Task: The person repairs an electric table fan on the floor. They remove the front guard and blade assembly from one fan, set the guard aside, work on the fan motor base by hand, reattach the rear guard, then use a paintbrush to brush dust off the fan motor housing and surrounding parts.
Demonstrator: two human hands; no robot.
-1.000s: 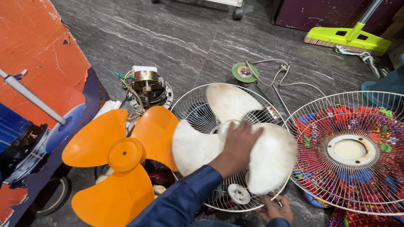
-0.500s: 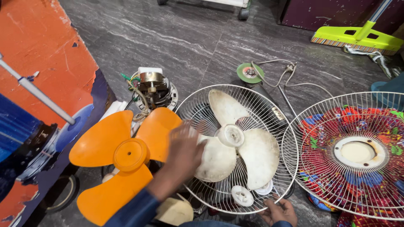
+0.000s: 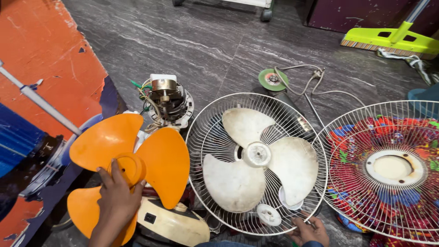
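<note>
While left hand (image 3: pixel 118 201) grips orange fan blade (image 3: pixel 132 167) at hub, face up, right hand (image 3: pixel 310 228) holds wire guard (image 3: pixel 206 137) rim.

the left hand (image 3: pixel 118 201) hides part of the orange fan blade (image 3: pixel 132 169); the right hand (image 3: pixel 310 231) and colourful grille (image 3: pixel 388 169) are cut off by the frame edges

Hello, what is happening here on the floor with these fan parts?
A person is working on taken-apart fans. The left hand grips the hub of an orange fan blade. The right hand holds the rim of a white wire guard, in which a dirty white blade lies. A bare motor stands behind.
</note>
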